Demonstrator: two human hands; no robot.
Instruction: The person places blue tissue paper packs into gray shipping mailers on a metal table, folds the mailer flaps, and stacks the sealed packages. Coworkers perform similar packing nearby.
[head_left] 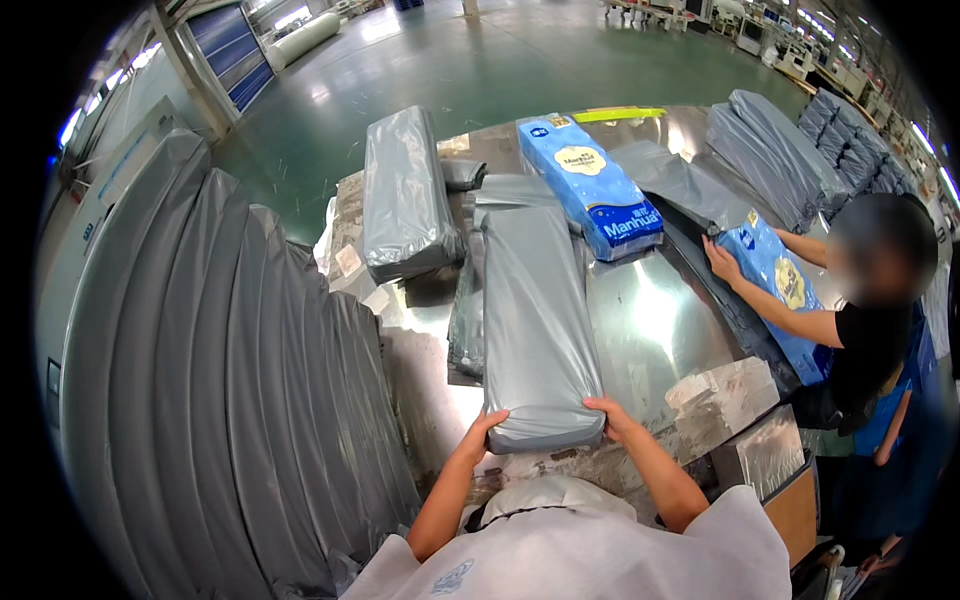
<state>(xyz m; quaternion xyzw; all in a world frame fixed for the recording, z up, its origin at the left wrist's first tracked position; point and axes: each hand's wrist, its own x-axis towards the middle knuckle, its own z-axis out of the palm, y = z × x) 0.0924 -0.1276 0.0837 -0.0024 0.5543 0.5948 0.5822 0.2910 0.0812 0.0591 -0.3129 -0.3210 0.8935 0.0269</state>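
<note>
A long grey bagged pack (535,320) is gripped at its near end, centre frame on the steel desk (650,330), by the left hand (487,424) and right hand (608,410); squaring appears underway, and lifting calls for an even two-sided grip

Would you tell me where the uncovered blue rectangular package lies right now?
In the head view, the blue rectangular package lies on the shiny metal table, far centre, beyond the long grey bagged parcel.
</note>
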